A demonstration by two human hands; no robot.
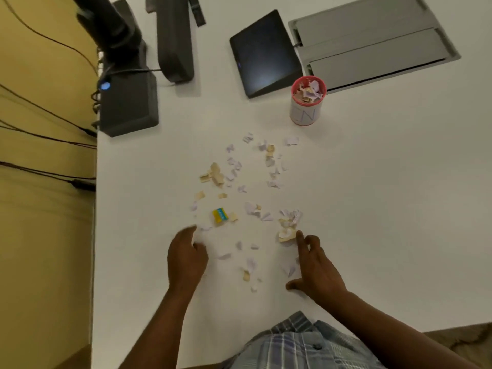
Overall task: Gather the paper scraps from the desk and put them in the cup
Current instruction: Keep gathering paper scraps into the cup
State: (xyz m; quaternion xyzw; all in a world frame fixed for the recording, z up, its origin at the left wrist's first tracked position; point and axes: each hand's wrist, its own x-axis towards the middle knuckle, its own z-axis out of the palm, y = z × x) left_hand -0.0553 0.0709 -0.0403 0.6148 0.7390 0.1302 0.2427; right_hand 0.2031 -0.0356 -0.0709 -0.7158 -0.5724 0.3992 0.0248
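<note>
The small torn white and tan paper scraps (239,187) stretch from both hands toward the red-rimmed white cup (306,102); the right hand (316,270), fingers spread, is nearer the cup; the left hand (186,258) is loosely curled, holding nothing visible.

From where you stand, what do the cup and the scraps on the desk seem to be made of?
The cup looks like matte paper or card, white-walled with a red rim; plastic is possible. The scraps look like thin torn paper, white and tan, with ragged curled edges. The desk looks like smooth white laminate, faintly glossy.
</note>
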